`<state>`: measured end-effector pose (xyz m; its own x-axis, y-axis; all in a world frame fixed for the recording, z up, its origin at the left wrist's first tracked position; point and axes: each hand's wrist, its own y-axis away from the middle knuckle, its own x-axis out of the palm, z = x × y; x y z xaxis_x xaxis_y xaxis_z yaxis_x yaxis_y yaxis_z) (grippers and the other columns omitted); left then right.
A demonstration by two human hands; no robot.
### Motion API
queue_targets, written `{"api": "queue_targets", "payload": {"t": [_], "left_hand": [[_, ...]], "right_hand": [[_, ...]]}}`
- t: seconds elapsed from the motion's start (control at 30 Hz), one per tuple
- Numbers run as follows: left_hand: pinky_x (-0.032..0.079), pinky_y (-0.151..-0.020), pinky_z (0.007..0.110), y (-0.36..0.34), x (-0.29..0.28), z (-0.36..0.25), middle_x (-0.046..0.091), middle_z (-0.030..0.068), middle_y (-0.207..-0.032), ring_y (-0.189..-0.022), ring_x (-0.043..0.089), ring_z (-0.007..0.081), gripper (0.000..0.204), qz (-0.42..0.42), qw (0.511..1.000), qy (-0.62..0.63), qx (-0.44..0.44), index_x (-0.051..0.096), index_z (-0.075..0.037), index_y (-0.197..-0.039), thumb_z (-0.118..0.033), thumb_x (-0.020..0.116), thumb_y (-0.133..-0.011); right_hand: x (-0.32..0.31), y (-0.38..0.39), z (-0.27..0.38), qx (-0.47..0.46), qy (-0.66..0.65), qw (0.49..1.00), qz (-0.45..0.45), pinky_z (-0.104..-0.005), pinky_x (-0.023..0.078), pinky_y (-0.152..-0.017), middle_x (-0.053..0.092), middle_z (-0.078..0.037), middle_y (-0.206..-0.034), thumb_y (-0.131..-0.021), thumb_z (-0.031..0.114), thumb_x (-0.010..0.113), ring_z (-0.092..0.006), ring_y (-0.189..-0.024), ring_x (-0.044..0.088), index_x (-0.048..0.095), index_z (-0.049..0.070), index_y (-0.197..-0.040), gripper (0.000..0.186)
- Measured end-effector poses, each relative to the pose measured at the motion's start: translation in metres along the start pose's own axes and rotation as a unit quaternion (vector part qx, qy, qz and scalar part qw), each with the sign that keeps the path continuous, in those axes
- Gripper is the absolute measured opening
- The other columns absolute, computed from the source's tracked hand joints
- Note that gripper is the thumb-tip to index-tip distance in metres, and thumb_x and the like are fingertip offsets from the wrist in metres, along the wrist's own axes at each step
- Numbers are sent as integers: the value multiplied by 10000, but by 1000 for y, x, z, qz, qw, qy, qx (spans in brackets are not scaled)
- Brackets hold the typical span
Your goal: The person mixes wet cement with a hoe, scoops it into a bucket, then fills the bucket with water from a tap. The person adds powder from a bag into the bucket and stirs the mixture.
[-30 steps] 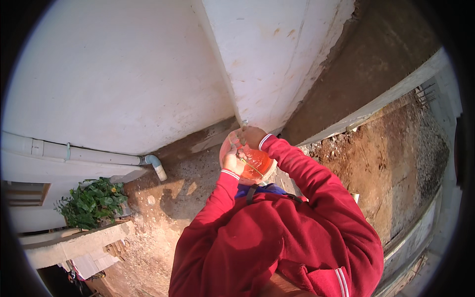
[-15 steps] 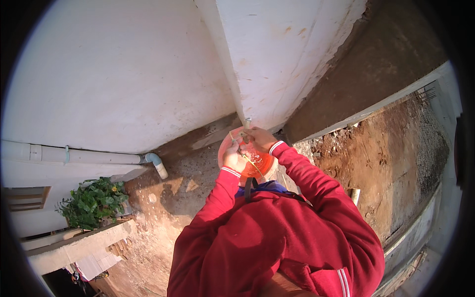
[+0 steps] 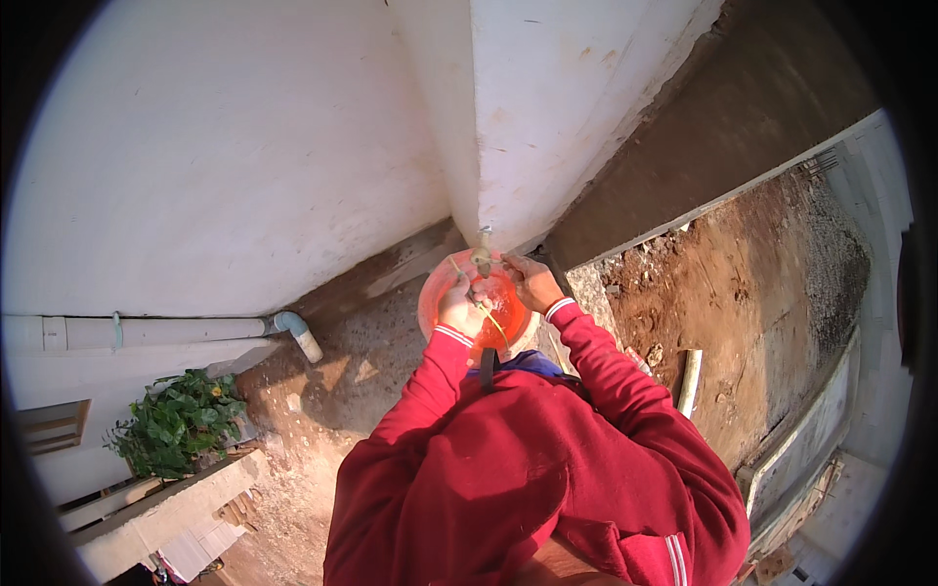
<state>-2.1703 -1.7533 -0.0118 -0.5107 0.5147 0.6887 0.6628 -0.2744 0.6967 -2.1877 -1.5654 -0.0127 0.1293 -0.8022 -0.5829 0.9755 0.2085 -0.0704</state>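
Observation:
A brass-coloured tap [image 3: 482,257] juts from the corner of the white wall, above a round red-orange basin [image 3: 506,314]. My right hand [image 3: 534,284] is beside the tap, its fingertips closed at the tap's handle. Over the basin's left side, my left hand [image 3: 460,307] is closed around a thin yellow-green strand [image 3: 491,319]. One end of the strand sticks up past the fingers; the other trails down across the basin. Whether the left hand holds anything else is too small to tell. Part of the basin is hidden by my hands.
A white drainpipe [image 3: 166,332] with a grey elbow runs along the left wall. Below it grows a leafy green plant [image 3: 181,420] near a concrete ledge [image 3: 186,513]. To the right lie rough brown soil [image 3: 728,293] and a short pale pipe [image 3: 690,383].
My right hand has drawn back rightward from the front of the tap, leaving more of it visible. My left hand keeps its grip on the strand. The view has shifted slightly.

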Motion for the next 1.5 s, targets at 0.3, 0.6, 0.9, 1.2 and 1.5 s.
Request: {"api": "queue_targets", "payload": {"t": [0.3,0.6,0.9,1.2,1.5], "left_hand": [[404,-684,314,18,22,-11,477,6,-812,-680,444,123,263,46,999,-28,2,559,-100,-1136,-269,369,-1070],[431,-659,321,52,57,-14,491,8,-829,-681,445,117,289,87,993,-66,35,536,-124,-1285,-230,381,-1065],[436,-670,309,51,66,-15,497,3,-824,-693,465,112,318,119,991,-61,11,520,-121,-1341,-211,423,-1051],[454,-690,325,36,42,-36,483,-23,-808,-682,478,119,208,146,985,-40,-82,558,-127,-1088,-293,441,-1045],[411,-662,266,35,58,-32,407,-60,-762,-647,403,58,488,113,983,-112,-95,363,-105,-1499,-324,370,-1063]], "right_hand": [[-10,9,10,57,-21,998,14,-437,504,-884,651,-250,-1137,-948,103,532,-413,-1072,617,632,15,-1209,292],[-15,12,25,41,-20,999,12,-398,497,-925,649,-218,-1150,-869,-44,497,-368,-1086,617,631,1,-1209,367],[-23,10,34,12,-83,996,17,-369,474,-1003,557,-170,-1341,-828,-79,502,-323,-1201,567,602,35,-1281,477],[8,15,16,64,88,994,6,-442,537,-709,681,-225,-741,-753,159,627,-360,-742,686,695,-18,-728,191],[13,24,4,112,56,992,6,-473,521,-672,666,-239,-757,-791,148,618,-401,-738,657,682,-19,-888,203]]}}
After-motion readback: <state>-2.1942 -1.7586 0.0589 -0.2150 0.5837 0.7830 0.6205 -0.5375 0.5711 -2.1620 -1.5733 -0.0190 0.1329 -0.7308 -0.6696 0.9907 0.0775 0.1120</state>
